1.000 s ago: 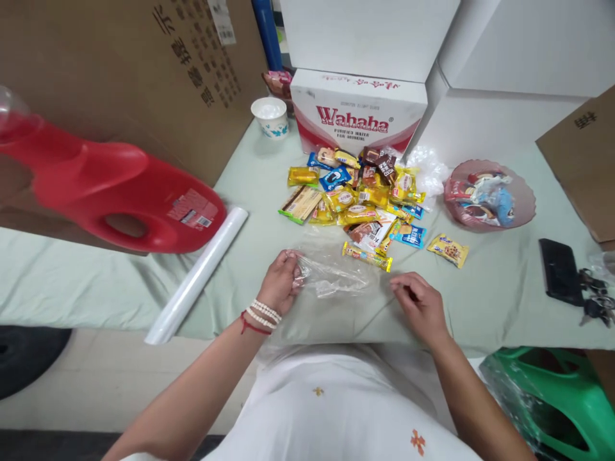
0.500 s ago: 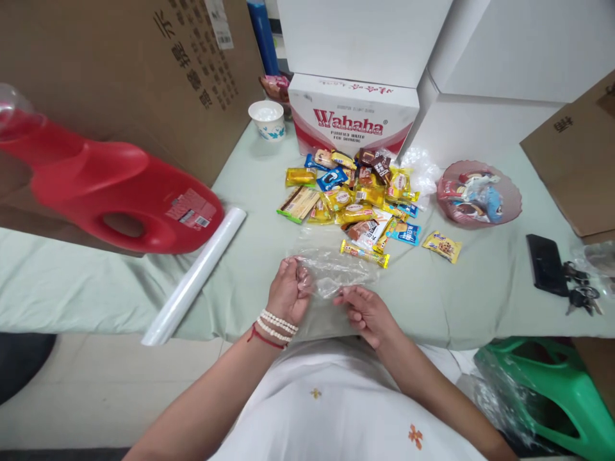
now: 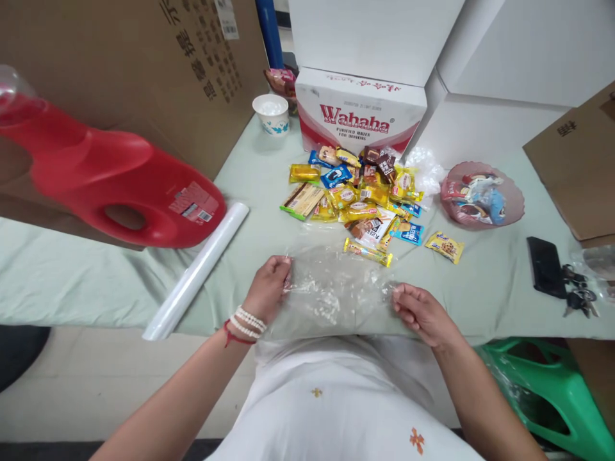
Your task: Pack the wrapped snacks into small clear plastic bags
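One pc. clear plastic [image 3: 331,294] spread btwn L hand [image 3: 267,286] & R hand [image 3: 423,315]; hands pinching opp. sides.

Looks bright and evenly lit; glints white off the clear bag [image 3: 331,296]; slightly blurs the snack packets [image 3: 359,211] beyond it; stretches the red bottle [image 3: 148,176] left of it.

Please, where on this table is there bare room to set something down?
Bare cloth shows between the roll, the cup and the snacks; also between the bowl, the phone and the right hand. It is crowded before the Wahaha box, where the snacks lie heaped, and at the front middle, where the left hand and right hand hold the bag.
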`<state>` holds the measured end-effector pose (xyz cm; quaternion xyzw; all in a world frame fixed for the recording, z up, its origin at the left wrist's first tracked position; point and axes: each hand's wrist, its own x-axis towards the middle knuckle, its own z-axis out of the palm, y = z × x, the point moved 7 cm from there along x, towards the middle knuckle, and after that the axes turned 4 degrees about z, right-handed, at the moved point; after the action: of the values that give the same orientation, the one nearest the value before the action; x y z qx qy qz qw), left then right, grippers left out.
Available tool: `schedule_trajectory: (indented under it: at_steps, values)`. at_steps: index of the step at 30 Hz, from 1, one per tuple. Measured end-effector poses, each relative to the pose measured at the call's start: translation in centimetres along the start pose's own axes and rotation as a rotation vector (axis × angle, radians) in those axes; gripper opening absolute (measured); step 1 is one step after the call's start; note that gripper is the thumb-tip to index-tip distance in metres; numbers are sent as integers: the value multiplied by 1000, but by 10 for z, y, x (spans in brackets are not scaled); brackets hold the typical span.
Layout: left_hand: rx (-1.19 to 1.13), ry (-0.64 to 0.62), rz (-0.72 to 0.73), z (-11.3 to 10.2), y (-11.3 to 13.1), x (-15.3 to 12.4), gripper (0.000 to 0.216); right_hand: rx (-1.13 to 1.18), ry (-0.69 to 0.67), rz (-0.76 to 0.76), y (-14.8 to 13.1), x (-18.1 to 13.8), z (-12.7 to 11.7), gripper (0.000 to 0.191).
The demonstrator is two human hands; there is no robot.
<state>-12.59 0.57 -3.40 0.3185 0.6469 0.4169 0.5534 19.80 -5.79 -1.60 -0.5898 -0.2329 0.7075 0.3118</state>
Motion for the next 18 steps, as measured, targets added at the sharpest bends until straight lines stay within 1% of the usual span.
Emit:
schedule_trajectory:
  at_steps: [1, 3, 4, 5, 6, 7, 8, 9, 10, 11, 12, 13, 15, 17, 18]
  values:
    - [115, 76, 87, -12, 6, -2, 33, -50, 9, -16, 2, -2, -4, 39]
    - [382, 271, 351, -32, 32, -16, 44, -138, 13, -40, 7, -4, -8, 41]
    - [518, 364, 512, -35, 49, -27, 49, -176, 11, -50, 9, -5, -7, 41]
    - [644, 430, 675, -32, 66, -39, 50, -212, 9, -61, 10, -6, -6, 42]
    - [758, 451, 825, -22, 79, -51, 46, -246, 5, -70, 11, -6, -4, 43]
    - [867, 409, 947, -8, 87, -58, 38, -278, 0, -77, 12, -6, -2, 44]
    - [972, 307, 1033, 10, 89, -61, 30, -306, -3, -82, 14, -6, 0, 45]
    - [1073, 161, 1085, 28, 86, -60, 26, -334, -2, -86, 16, -7, -1, 46]
    - [1166, -2, 1105, 45, 76, -56, 26, -364, 7, -90, 18, -8, -4, 46]
    - [1247, -148, 1097, 57, 63, -51, 29, -402, 26, -95, 20, -11, -10, 46]
    - [1312, -252, 1073, 64, 48, -44, 34, -447, 49, -99, 21, -15, -19, 46]
    - [1360, -310, 1043, 66, 34, -36, 41, -496, 61, -95, 23, -20, -31, 46]
    - [1409, -335, 995, 60, 11, -24, 54, -585, 55, -76, 23, -30, -55, 48]
    - [1423, -347, 1000, 53, -4, -20, 62, -641, 71, -93, 13, -36, -74, 51]
    - [1421, -351, 1016, 51, -8, -20, 64, -664, 120, -132, 3, -35, -80, 52]
